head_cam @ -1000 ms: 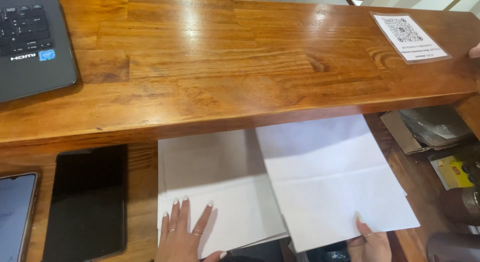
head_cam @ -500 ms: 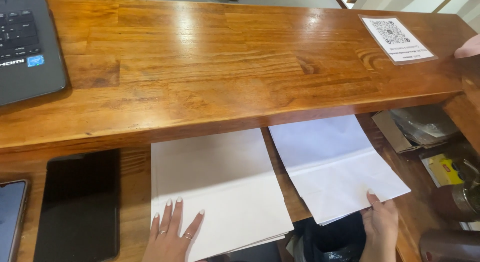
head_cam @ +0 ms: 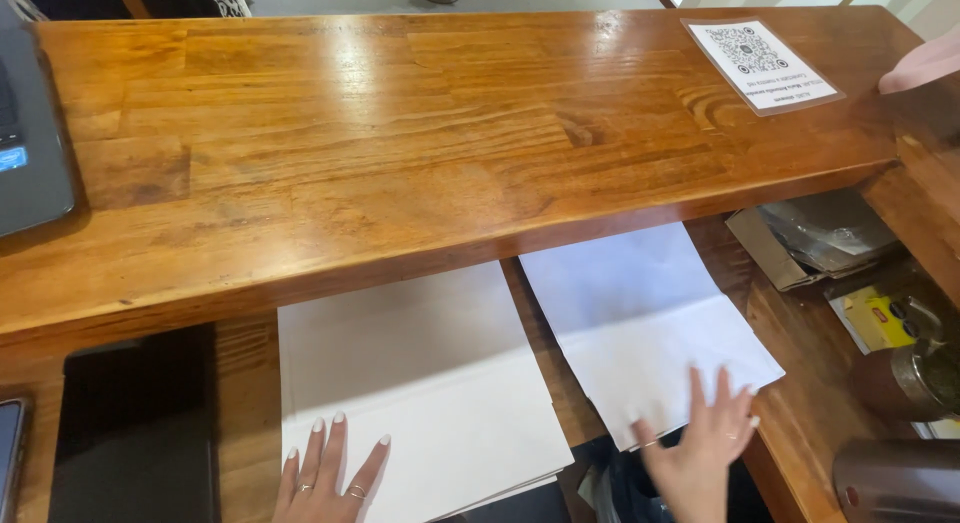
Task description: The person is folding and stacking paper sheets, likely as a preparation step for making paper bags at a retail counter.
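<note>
Nearest me, I see my left hand [head_cam: 325,473] lying flat with fingers spread on the white paper stack [head_cam: 420,383], and my right hand [head_cam: 700,448] pressing open-fingered on the loose white sheet [head_cam: 640,313] just beside it. Both papers lie on the lower desk [head_cam: 800,333], partly under the raised wooden counter [head_cam: 400,133], where a laptop [head_cam: 30,153] sits far left

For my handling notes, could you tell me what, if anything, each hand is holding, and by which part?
Nothing is gripped. The left hand lies flat on the near edge of the left paper stack; the right hand presses flat on the near edge of the right sheet.
</note>
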